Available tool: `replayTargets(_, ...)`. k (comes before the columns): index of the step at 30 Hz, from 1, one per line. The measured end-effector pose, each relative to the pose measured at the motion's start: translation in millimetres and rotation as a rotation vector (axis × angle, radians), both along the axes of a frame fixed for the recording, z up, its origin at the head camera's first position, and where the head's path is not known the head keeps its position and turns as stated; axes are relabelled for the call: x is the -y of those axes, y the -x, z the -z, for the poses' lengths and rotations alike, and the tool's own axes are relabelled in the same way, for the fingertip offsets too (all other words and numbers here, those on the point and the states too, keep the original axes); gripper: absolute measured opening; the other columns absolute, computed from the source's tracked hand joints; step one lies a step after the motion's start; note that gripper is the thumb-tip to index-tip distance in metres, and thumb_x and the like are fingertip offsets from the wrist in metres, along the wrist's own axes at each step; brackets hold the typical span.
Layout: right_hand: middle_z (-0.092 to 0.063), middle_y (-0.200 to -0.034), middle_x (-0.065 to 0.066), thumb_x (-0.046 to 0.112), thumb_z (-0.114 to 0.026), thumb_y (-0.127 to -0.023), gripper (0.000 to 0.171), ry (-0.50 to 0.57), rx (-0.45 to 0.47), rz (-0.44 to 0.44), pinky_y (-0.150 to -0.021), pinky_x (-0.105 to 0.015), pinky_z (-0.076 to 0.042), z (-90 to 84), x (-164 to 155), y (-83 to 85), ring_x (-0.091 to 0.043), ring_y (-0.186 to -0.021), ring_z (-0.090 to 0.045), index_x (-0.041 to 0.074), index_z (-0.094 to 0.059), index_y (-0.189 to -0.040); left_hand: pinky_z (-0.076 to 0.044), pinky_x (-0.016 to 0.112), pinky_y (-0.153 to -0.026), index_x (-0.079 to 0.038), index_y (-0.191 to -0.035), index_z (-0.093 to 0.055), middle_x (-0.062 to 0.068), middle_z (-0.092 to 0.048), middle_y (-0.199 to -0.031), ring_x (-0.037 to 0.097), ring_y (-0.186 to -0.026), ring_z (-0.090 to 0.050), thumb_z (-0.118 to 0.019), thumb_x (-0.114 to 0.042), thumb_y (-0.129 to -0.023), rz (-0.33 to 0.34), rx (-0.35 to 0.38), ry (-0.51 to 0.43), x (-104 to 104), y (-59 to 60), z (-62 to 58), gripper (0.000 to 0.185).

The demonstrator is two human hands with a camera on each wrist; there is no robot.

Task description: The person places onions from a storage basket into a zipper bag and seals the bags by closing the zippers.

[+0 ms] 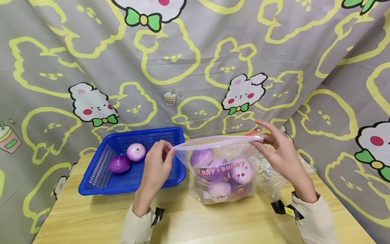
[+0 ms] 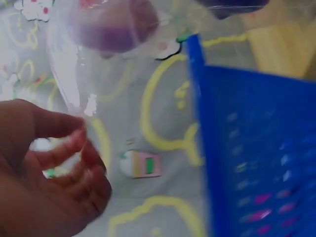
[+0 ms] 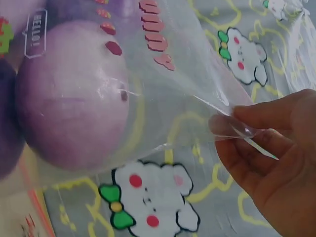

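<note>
A clear slider zip bag (image 1: 223, 171) with pink "Berry Bunny" lettering stands on the table, holding several round purple-and-white onion-like things (image 3: 74, 98). My left hand (image 1: 156, 166) pinches the left end of its pale zip strip between thumb and finger. At the other end, my right hand (image 1: 281, 152) pinches the top corner by the white slider (image 1: 259, 138), forefinger raised. The strip is stretched between both hands, and the bag's mouth looks parted. Behind my left hand is a blue basket (image 1: 97, 174) with a dark purple onion-like thing (image 1: 119, 164) and a paler one (image 1: 136, 152) inside.
Another clear printed bag (image 1: 268, 169) lies flat at the right, partly behind the upright bag and my right hand. A red strip (image 1: 253, 132) shows behind the zip. The wooden table (image 1: 195, 223) meets a patterned grey curtain (image 1: 195, 67) at the back.
</note>
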State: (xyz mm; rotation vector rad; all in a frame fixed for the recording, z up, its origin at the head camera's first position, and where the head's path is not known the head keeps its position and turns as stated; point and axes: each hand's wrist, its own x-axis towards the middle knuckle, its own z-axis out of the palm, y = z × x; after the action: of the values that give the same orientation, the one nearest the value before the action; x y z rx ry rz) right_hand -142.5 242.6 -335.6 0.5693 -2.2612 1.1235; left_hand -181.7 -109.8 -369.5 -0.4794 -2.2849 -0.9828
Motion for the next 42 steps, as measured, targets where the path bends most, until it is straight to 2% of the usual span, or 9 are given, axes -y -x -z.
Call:
replayTargets(3,-0.073,-0.098,-0.006,-0.014,-0.066,-0.087,0.067,0.018,-0.009,-0.048,-0.055,-0.015,-0.044,1.8,7.5,-4.6,-0.005,-0.086,-0.068,0.013,-0.049,-0.146,-0.047,0.040,-0.082,-0.002,-0.110,-0.062,0.013,-0.058,-0.101,0.028,-0.094,-0.055,-0.069,-0.006,-0.090,-0.050,-0.079,0.038,-5.9,-14.0,-11.7,0.021)
replayTargets(5,-0.073,-0.100,-0.007,-0.013,-0.063,-0.089,0.062,-0.008,-0.022,-0.065,-0.059,-0.015,-0.046,1.3,14.7,-8.3,-0.006,-0.092,-0.069,0.009,-0.049,-0.145,-0.044,0.044,-0.093,-0.001,-0.115,-0.062,0.016,-0.058,-0.112,0.032,-0.106,-0.053,-0.067,-0.007,-0.091,-0.035,-0.144,0.062,-15.2,-28.5,-22.4,0.025)
replayTargets(10,-0.075,-0.104,-0.005,-0.011,-0.065,-0.088,0.059,-0.090,-0.076,-0.093,-0.082,-0.016,-0.051,-3.8,38.7,-18.7,-0.015,-0.097,-0.071,0.007,-0.050,-0.143,-0.043,0.047,-0.099,-0.005,-0.122,-0.063,0.013,-0.058,-0.127,0.030,-0.120,-0.052,-0.064,-0.018,-0.094,0.134,-0.218,0.207,-50.4,-64.6,-45.0,0.031)
replayTargets(14,-0.073,-0.112,-0.005,-0.007,-0.066,-0.089,0.055,-0.115,-0.071,-0.172,-0.090,-0.018,-0.051,-5.6,59.5,-30.7,-0.018,-0.102,-0.071,0.005,-0.051,-0.140,-0.042,0.047,-0.101,-0.009,-0.127,-0.061,0.009,-0.058,-0.131,0.028,-0.123,-0.051,-0.063,-0.024,-0.095,0.187,-0.273,0.342,-75.7,-81.3,-47.1,0.036)
replayTargets(21,-0.073,-0.109,-0.002,-0.002,-0.064,-0.092,0.054,-0.153,-0.063,-0.220,-0.101,-0.019,-0.043,-5.2,79.1,-46.3,-0.016,-0.107,-0.069,0.002,-0.042,-0.141,-0.045,0.042,-0.097,-0.010,-0.105,-0.070,0.001,-0.069,-0.098,0.021,-0.098,-0.062,-0.061,-0.019,-0.098,0.138,-0.436,0.370,-89.8,-81.0,-41.0,0.015)
replayTargets(25,-0.071,-0.109,0.000,0.001,-0.065,-0.092,0.042,-0.178,-0.065,-0.194,-0.096,-0.018,-0.046,-7.3,82.5,-50.0,-0.014,-0.104,-0.069,0.003,-0.048,-0.131,-0.047,0.038,-0.092,-0.010,-0.097,-0.071,0.000,-0.069,-0.090,0.019,-0.090,-0.064,-0.061,-0.017,-0.099,0.141,-0.472,0.347,-87.4,-78.9,-41.4,0.013)
replayTargets(33,-0.068,-0.097,0.008,0.013,-0.064,-0.096,0.007,-0.224,-0.171,-0.127,-0.087,-0.019,-0.047,-10.4,80.1,-55.8,-0.010,-0.093,-0.065,0.014,-0.068,-0.102,-0.049,0.034,-0.087,-0.011,-0.094,-0.069,-0.002,-0.069,-0.089,0.016,-0.089,-0.064,-0.058,-0.019,-0.100,0.164,-0.462,0.365,-85.3,-82.7,-44.8,0.015)
replayTargets(38,-0.066,-0.093,0.011,0.026,-0.051,-0.104,0.022,-0.212,-0.277,-0.177,-0.085,-0.019,-0.045,-10.7,82.3,-54.8,-0.008,-0.090,-0.062,0.015,-0.068,-0.096,-0.049,0.032,-0.085,-0.012,-0.094,-0.069,-0.003,-0.069,-0.091,0.014,-0.091,-0.063,-0.057,-0.019,-0.101,0.193,-0.453,0.381,-81.7,-86.1,-47.6,0.016)
replayTargets(42,-0.066,-0.094,0.008,0.026,-0.051,-0.104,0.023,-0.209,-0.310,-0.208,-0.087,-0.018,-0.044,-12.2,82.6,-53.6,-0.010,-0.090,-0.061,0.014,-0.069,-0.097,-0.048,0.032,-0.089,-0.013,-0.096,-0.069,-0.003,-0.069,-0.094,0.014,-0.094,-0.063,-0.056,-0.020,-0.102,0.209,-0.431,0.387,-78.7,-88.5,-49.2,0.016)
